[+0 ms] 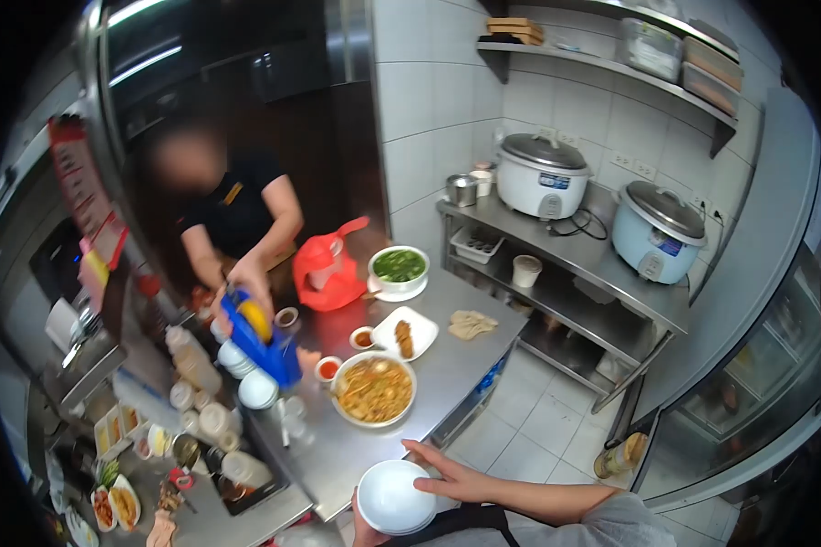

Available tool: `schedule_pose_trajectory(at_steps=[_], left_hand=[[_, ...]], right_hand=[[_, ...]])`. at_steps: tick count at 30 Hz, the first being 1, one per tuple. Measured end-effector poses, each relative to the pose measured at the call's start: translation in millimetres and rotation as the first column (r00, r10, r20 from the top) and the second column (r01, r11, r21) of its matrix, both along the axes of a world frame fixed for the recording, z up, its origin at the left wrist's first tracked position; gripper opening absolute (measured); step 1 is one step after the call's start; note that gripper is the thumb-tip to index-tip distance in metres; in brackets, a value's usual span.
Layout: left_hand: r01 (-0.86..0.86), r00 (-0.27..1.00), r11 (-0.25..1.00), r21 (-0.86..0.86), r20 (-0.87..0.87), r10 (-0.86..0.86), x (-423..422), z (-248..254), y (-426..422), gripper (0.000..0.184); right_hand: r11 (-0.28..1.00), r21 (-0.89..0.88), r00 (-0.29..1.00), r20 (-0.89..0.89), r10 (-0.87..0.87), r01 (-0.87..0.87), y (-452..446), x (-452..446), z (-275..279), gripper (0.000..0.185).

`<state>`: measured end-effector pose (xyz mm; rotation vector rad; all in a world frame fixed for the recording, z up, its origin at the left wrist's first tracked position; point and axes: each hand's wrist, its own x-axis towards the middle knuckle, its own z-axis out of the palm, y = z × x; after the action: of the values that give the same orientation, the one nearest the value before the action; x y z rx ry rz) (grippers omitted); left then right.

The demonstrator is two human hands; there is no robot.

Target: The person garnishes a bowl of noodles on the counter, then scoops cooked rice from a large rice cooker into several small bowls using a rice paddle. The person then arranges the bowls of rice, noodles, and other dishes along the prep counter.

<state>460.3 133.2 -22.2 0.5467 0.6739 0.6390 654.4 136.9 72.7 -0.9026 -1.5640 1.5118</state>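
Close to my body, a small stack of white bowls (394,492) is held near the table's front edge, its top bowl facing up with nothing in it. My left hand (366,529) is wrapped around the stack's left side from below, most of it hidden. From the right, my right hand (449,476) grips the rim, thumb over the edge and fingers along the outside. Just beyond, on the steel table (452,378), stand a bowl of noodles (374,390), a white plate (420,326) with a fried piece of food, and small sauce cups (328,368).
Across the table a co-worker (237,201) handles a blue container (263,342). A red plastic bag (327,269), a bowl of greens (400,266) and a cloth (472,324) lie farther back. Squeeze bottles (192,360) crowd the left; rice cookers (545,173) stand on a right-hand shelf.
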Motion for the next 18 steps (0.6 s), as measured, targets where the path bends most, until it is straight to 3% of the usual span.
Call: schedule_pose_trajectory(at_steps=[1, 5, 8, 10, 11, 12, 14, 16, 18], left_hand=[[0.049, 0.999, 0.999, 0.011, -0.021, -0.048, 22, -5, 8, 0.083], [0.247, 0.965, 0.966, 0.075, -0.109, -0.238, 106, -23, 43, 0.081], [0.292, 0.947, 0.945, 0.146, -0.185, -0.264, 152, -5, 64, 0.075], [0.284, 0.942, 0.931, 0.229, -0.248, -0.226, 176, 20, 79, 0.064], [0.303, 0.937, 0.853, 0.425, -0.298, -0.184, 189, 17, 87, 0.056], [0.397, 0.860, 0.763, 0.511, -0.497, -0.114, 198, 24, 96, 0.048], [0.416, 0.828, 0.768, 0.487, -0.552, -0.098, 215, 25, 113, 0.045], [0.340, 0.856, 0.871, 0.354, -0.501, -0.130, 234, 24, 131, 0.041], [0.240, 0.890, 0.953, 0.184, -0.433, -0.141, 258, 23, 152, 0.038]], right_hand=[[0.850, -0.523, 0.982, -0.183, -0.045, -0.059, 1, 19, 3, 0.072], [0.750, -0.655, 0.968, -0.234, -0.087, -0.091, 16, 114, -30, 0.066], [0.795, -0.606, 0.990, -0.089, -0.105, 0.030, 21, 172, -25, 0.069], [0.895, -0.431, 0.993, 0.037, -0.108, 0.113, 27, 200, -37, 0.066], [0.941, -0.308, 0.984, 0.145, -0.104, 0.144, 35, 207, -32, 0.065], [0.971, -0.180, 0.962, 0.249, -0.111, 0.159, 46, 214, -30, 0.064], [0.988, -0.127, 0.945, 0.324, -0.037, 0.082, 71, 223, -39, 0.065], [1.000, -0.027, 0.895, 0.446, 0.006, 0.007, 100, 236, -56, 0.064], [0.997, -0.050, 0.913, 0.400, 0.078, -0.063, 124, 258, -48, 0.064]])
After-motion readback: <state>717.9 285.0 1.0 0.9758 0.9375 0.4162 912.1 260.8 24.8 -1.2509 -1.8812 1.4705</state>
